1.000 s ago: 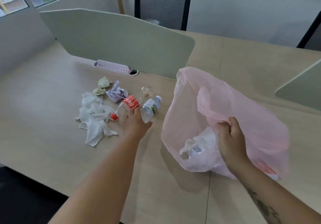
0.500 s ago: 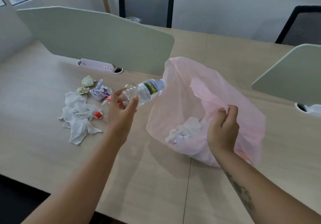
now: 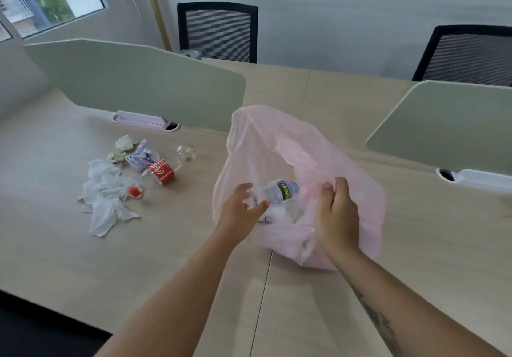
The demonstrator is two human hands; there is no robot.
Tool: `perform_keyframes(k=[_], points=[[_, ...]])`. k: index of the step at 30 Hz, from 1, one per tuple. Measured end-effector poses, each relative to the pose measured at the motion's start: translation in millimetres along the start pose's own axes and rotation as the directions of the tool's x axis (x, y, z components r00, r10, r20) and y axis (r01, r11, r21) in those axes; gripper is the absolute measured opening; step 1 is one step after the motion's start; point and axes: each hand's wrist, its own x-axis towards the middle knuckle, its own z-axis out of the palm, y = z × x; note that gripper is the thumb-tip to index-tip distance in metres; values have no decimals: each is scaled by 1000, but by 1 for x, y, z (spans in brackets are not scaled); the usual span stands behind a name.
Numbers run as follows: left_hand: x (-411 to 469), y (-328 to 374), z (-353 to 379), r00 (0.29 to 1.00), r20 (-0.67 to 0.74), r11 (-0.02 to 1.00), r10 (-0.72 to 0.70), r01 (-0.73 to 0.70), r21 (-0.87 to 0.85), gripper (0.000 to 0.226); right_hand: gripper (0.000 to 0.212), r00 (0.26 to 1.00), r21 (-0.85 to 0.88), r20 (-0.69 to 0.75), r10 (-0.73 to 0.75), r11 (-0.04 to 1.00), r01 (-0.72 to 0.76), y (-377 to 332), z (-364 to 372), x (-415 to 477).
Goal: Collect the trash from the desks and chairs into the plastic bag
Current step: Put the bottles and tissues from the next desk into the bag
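We see our left grip (image 3: 240, 212) curled round the narrow end of a clear water bottle (image 3: 279, 191), which lies tilted in the open mouth of the pink plastic bag (image 3: 263, 140), its labelled body pointing toward the far side. Our right grip (image 3: 336, 215) pinches the bag's near-right rim between curled fingers and thumb and holds it up. The bag sits mid-counter, across the seam between two slabs, with white crumpled trash (image 3: 277, 214) in its bottom.

To the left on the counter (image 3: 69, 259) the other litter lies in one cluster, well back from the near edge and short of the left divider (image 3: 138, 79): spread white tissues (image 3: 105, 198) nearest us, a red-labelled cola bottle (image 3: 163, 174) just beside them, a purple-white paper ball (image 3: 141, 158) and yellowish wads (image 3: 124, 143) farther back. Bare counter separates the cluster from the bag. A second divider (image 3: 448, 126) stands near the right edge, apart from the bag. Two black chairs (image 3: 219, 32) wait past the far edge.
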Motion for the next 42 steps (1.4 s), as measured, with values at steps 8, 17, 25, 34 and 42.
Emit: perform_keyframes(k=[8, 17, 25, 34, 42], points=[[-1, -48, 1, 993, 31, 754, -112, 65, 653, 86, 18, 991, -269, 108, -82, 957, 108, 39, 1, 4], [-25, -98, -23, 969, -29, 675, -245, 192, 712, 110, 17, 918, -115, 378, -122, 978, 177, 36, 57, 43], [24, -86, -88, 947, -157, 704, 279, -91, 704, 59, 9, 938, -165, 334, -95, 974, 157, -25, 117, 77], [147, -111, -193, 982, -187, 651, -19, 154, 744, 77, 16, 983, -458, 173, -70, 878, 143, -32, 129, 72], [136, -122, -195, 968, -234, 856, 89, 46, 516, 63, 18, 998, -532, 59, -32, 845, 59, -27, 121, 80]])
